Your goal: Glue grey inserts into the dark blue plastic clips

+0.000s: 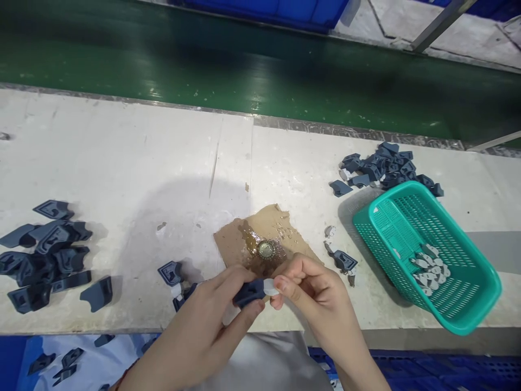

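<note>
My left hand [220, 309] grips a dark blue-grey plastic part [249, 293] between thumb and fingers. At that part's right end, my right hand [311, 288] pinches a small white piece [270, 287], which touches the blue-grey part. Just beyond my hands lies a piece of brown cardboard [232, 239], wet with a glossy liquid. On it sits a bottle cap [266, 249], with liquid around it. Left of my left hand, another blue-grey part [170, 272] rests beside a white piece [176, 291].
A green basket [480, 304] at right holds several white pieces [431, 271]. Blue-grey parts are heaped behind it [386, 165] and at far left [44, 255]. One blue-grey part [344, 261] lies near the basket. A green conveyor belt [203, 76] crosses behind the white table [101, 146].
</note>
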`<state>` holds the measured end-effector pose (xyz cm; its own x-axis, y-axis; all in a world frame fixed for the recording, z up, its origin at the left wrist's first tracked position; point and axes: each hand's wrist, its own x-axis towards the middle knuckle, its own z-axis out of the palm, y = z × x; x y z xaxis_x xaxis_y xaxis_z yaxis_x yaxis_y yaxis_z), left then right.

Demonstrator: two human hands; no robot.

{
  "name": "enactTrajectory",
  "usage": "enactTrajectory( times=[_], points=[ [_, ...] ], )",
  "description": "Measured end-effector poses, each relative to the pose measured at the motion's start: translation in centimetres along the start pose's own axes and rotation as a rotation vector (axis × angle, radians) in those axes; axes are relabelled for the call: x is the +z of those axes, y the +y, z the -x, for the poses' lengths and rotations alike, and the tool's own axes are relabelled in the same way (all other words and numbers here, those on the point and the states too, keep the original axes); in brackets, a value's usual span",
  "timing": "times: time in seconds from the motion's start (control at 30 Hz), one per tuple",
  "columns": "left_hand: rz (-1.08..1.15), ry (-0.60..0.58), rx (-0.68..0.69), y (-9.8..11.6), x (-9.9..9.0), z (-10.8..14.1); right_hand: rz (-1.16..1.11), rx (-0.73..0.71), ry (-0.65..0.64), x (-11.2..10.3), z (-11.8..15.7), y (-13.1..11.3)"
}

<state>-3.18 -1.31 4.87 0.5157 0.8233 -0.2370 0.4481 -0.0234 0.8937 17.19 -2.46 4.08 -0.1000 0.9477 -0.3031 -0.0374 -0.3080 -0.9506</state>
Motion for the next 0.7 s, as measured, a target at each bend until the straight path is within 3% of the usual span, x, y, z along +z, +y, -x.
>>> enactTrajectory(
  times=[0.17,0.3,0.7],
  points=[
    [0.016,-0.05,-0.023,0.4,-0.4,-0.1,0.586,-0.305,-0.16,-0.4,-0.2,-0.6],
    [0.038,-0.006,0.001,0.0,0.0,0.1,0.804,-0.509,-0.212,-0.3,-0.6,-0.9],
    [0.028,0.021,0.156,-0.2,0.2,-0.1,0.854,-0.459,-0.266,0.1,-0.2,-1.3]
  ],
)
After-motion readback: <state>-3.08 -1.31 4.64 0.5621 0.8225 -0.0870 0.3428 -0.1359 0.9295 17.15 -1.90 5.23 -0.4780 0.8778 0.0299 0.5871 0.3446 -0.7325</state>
